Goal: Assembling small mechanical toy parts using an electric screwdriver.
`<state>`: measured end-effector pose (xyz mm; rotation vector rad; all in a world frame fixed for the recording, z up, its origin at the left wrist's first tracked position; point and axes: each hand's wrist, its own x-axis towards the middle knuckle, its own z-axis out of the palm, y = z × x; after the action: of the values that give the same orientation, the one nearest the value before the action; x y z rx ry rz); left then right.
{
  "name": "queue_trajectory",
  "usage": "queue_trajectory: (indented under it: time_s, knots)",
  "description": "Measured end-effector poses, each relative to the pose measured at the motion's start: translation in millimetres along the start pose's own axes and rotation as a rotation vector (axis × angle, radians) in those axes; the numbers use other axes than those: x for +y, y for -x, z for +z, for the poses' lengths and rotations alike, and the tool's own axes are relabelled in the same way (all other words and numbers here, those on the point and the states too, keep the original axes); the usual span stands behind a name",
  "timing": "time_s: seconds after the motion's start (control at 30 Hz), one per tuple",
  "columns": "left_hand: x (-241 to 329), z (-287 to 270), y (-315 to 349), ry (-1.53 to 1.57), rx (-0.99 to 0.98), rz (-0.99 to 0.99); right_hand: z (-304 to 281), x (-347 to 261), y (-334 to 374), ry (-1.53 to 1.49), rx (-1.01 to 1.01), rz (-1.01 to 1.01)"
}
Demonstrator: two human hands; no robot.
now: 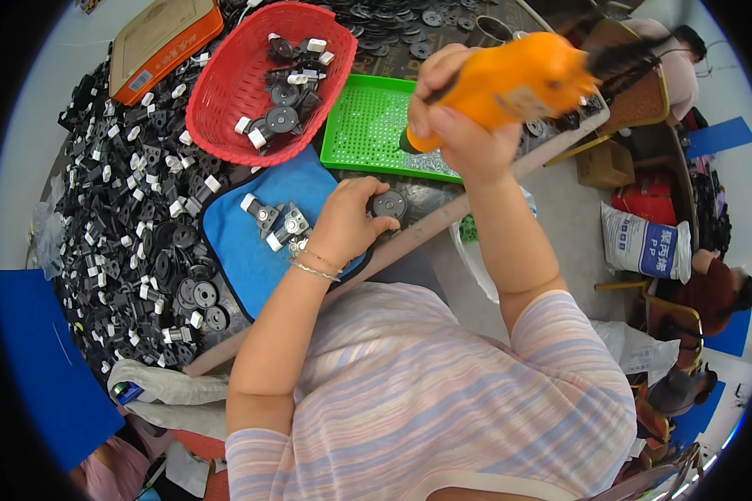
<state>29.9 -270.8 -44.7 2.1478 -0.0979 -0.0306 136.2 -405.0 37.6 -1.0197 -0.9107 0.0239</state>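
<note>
My right hand [468, 125] is wrapped round an orange power screwdriver [522, 79], slightly smeared by motion. It is held above the green perforated tray [336, 138], the tool's dark nose pointing down and left. My left hand [351, 219] lies at the table's near edge, thumb and index finger pinching a round black plastic wheel [389, 205] from its left side. Under and beside this hand is a blue cloth [238, 246] with dark edging. Several black and white caster parts [266, 215] with metal discs rest on the cloth, partly hidden by my left hand.
A red woven basket [205, 104] holding black and white parts stands behind the cloth. Loose parts [134, 217] heap along the left, beside an orange box [163, 50]. Black discs [397, 21] lie at the back. A white sack [643, 242] and other people are at right.
</note>
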Motion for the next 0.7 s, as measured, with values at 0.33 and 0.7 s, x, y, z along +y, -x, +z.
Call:
queue_trajectory:
  time_s: [0.33,0.7]
  knots:
    - [1.1,-1.0,-0.3,0.007,-0.007,-0.013,-6.1,33.3,16.9,0.176,0.209,0.089]
    - [-2.0,-0.8,-4.7,0.01,-0.032,-0.018,-6.8,38.1,13.0,0.137,0.236,0.088]
